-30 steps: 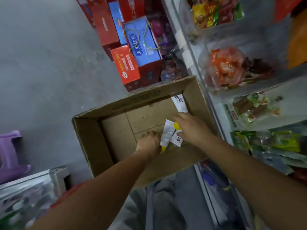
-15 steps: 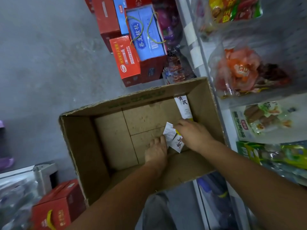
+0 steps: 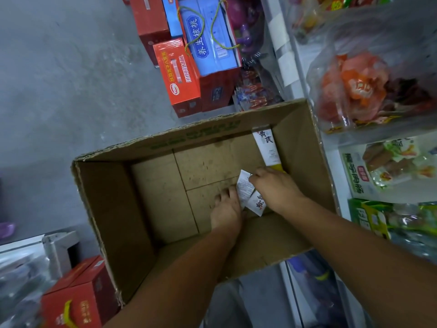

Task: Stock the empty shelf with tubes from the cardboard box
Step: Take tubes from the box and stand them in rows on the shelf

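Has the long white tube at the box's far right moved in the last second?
No. The white tube lies in the same far right corner of the cardboard box, along its right wall; only the camera shifted.

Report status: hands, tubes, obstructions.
Right hand grips two white tubes in cardboard box. Left hand beside them, grip unclear. Third tube lies along box's right wall. No obstruction seen.
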